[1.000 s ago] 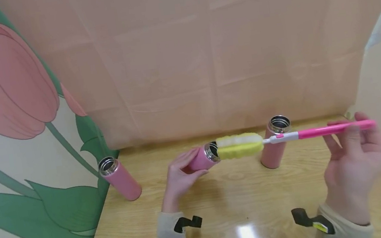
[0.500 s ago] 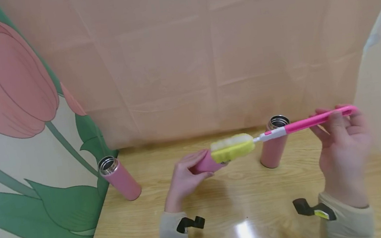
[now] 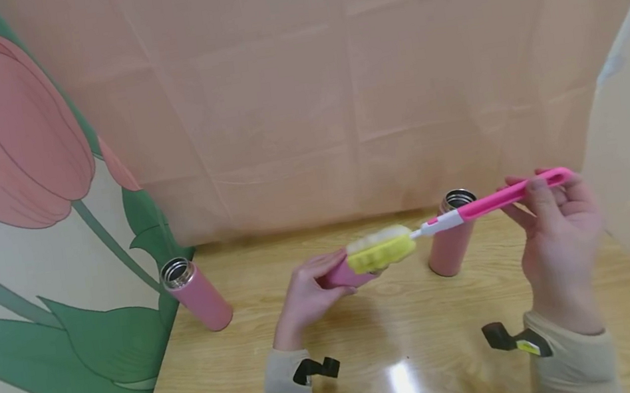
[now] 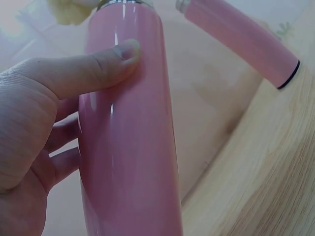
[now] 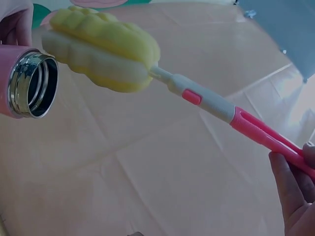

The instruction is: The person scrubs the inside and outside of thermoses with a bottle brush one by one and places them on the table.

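My left hand (image 3: 309,293) grips a pink bottle (image 4: 130,128), thumb across its side, and tilts it with the mouth to the right. Its steel threaded mouth (image 5: 34,86) is uncapped in the right wrist view. By the pink handle (image 5: 266,135), my right hand (image 3: 561,249) holds a bottle brush (image 3: 442,222) between thumb and fingers. The brush's yellow and white sponge head (image 5: 103,49) is outside the bottle, beside the mouth. In the head view it covers most of that mouth; whether they touch I cannot tell.
One uncapped pink bottle (image 3: 204,299) stands at the table's left edge. Another pink bottle (image 3: 449,248) stands at the back right, partly behind the brush handle. A pinkish sheet (image 3: 305,124) hangs behind the wooden table (image 3: 432,341).
The brush has moved left and its handle end has risen, so the sponge head now overlaps the held bottle. My left hand has shifted slightly right with the bottle.
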### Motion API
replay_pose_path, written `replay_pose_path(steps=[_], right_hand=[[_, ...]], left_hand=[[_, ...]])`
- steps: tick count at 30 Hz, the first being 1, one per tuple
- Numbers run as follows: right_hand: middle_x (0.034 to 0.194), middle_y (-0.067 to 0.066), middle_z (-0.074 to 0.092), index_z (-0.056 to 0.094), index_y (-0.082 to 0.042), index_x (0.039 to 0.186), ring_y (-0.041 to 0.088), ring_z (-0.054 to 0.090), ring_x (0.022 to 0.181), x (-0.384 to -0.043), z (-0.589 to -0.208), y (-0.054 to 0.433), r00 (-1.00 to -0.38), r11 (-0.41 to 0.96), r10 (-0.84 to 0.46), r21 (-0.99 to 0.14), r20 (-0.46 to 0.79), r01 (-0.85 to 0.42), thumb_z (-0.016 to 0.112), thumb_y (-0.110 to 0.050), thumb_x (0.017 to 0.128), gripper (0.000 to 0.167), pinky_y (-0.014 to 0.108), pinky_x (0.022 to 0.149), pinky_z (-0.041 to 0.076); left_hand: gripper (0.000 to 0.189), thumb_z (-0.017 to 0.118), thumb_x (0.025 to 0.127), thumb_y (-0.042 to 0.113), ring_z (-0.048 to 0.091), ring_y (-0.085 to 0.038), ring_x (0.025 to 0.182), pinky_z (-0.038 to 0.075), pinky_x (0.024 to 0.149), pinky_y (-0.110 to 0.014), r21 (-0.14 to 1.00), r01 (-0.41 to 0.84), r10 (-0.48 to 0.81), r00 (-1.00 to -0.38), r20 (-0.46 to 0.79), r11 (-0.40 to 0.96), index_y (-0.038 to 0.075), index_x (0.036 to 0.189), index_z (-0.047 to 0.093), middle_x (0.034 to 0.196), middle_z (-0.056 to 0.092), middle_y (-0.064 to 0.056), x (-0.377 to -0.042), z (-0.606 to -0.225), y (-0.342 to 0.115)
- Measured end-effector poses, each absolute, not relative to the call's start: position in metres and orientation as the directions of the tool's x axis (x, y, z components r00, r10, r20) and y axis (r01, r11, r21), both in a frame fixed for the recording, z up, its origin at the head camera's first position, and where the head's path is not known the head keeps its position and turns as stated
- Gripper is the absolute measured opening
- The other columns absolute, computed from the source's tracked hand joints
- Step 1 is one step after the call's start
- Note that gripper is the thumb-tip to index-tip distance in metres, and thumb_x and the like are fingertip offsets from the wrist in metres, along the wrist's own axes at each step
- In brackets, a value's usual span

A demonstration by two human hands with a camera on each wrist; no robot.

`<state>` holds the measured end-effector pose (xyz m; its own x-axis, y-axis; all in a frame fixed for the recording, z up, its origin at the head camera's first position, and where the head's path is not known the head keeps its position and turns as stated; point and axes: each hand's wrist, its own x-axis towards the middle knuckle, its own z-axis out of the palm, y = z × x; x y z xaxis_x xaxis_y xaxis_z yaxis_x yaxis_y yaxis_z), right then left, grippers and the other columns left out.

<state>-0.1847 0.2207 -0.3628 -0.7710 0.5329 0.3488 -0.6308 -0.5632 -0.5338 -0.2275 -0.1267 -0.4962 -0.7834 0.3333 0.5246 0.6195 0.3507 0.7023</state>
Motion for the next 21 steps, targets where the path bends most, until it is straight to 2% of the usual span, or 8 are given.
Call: replay_pose_path(steps=[12, 21], right_hand=[[0.099, 0.029, 0.073, 0.058, 0.018, 0.118, 0.037, 0.077, 0.091, -0.1854, -0.3601, 0.2159, -0.775, -0.507, 0.522, -0.601, 0.356, -0.618, 0.081, 0.004, 0.091, 0.038, 0.048, 0.078, 0.061], [0.107, 0.028, 0.074, 0.060, 0.014, 0.120, 0.036, 0.076, 0.097, -0.1846, -0.3613, 0.2136, -0.790, -0.449, 0.523, -0.684, 0.321, -0.575, 0.088, -0.003, 0.087, 0.046, 0.046, 0.082, 0.060]], left_hand=[[0.068, 0.100, 0.074, 0.010, 0.066, -0.022, 0.128, 0.051, 0.112, -0.041, 0.715, 0.599, 0.331, -0.799, 0.502, 0.361, 0.008, 0.137, 0.073, 0.137, 0.072, 0.000, -0.2279, -0.4943, -0.1286], [0.067, 0.100, 0.074, 0.011, 0.066, -0.020, 0.129, 0.051, 0.112, -0.040, 0.732, 0.577, 0.318, -0.815, 0.485, 0.362, 0.008, 0.135, 0.074, 0.136, 0.072, -0.001, -0.2273, -0.4942, -0.1289]])
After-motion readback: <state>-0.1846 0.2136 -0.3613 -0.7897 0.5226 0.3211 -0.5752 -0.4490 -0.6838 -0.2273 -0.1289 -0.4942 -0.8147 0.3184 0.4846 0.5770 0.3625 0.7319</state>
